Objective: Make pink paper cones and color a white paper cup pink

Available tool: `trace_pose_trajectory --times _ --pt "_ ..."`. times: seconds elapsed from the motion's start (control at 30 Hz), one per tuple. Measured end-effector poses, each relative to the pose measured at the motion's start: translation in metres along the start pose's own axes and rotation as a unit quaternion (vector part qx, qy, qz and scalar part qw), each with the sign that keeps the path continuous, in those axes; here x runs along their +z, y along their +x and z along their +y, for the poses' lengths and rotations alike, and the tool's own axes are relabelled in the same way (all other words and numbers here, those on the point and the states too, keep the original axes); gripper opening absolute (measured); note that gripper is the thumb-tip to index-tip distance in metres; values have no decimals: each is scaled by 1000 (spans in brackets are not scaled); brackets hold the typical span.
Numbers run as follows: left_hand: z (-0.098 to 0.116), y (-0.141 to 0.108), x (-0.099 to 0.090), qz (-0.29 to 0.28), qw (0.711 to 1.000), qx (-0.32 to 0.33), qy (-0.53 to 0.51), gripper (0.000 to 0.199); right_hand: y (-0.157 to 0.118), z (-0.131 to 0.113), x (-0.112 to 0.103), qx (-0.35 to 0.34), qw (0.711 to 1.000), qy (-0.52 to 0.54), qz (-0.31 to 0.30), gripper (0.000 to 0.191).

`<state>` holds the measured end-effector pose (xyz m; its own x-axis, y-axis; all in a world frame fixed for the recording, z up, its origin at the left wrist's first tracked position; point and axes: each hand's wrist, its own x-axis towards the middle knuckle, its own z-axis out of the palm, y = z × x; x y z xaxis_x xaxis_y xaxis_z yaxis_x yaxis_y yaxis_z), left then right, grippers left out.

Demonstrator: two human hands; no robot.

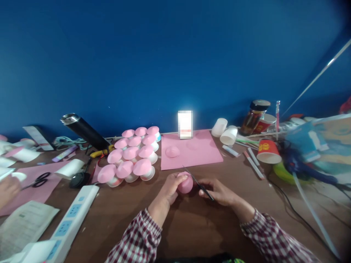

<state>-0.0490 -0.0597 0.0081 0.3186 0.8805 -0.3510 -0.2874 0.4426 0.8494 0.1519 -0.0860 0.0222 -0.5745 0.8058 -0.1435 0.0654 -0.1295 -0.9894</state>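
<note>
My left hand [172,187] pinches a round pink paper piece [185,183], thumb on its upper edge. In my right hand [216,191] is a slim black-handled tool [197,183] with a long narrow blade; its exact kind cannot be made out. The blade points up and left, alongside the pink piece; whether they touch is unclear. Just beyond my hands lies a pink sheet [200,157] bearing a domed pink disc [172,152]. To the left stand several paper cups [148,174] topped with pink cones [125,169].
A white power strip [72,219] and a black flask [85,131] are on the left. Another person's hand [9,190] is near scissors [41,180]. On the right are white cups [229,135], a red cup [268,151], a jar [253,117] and a black cable [293,208].
</note>
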Motion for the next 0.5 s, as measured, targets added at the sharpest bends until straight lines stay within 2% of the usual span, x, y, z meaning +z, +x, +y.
trace_pose_trajectory --times 0.5 --pt "6 -2 5 -4 1000 -7 -5 21 0 -5 -1 -1 999 -35 -4 48"
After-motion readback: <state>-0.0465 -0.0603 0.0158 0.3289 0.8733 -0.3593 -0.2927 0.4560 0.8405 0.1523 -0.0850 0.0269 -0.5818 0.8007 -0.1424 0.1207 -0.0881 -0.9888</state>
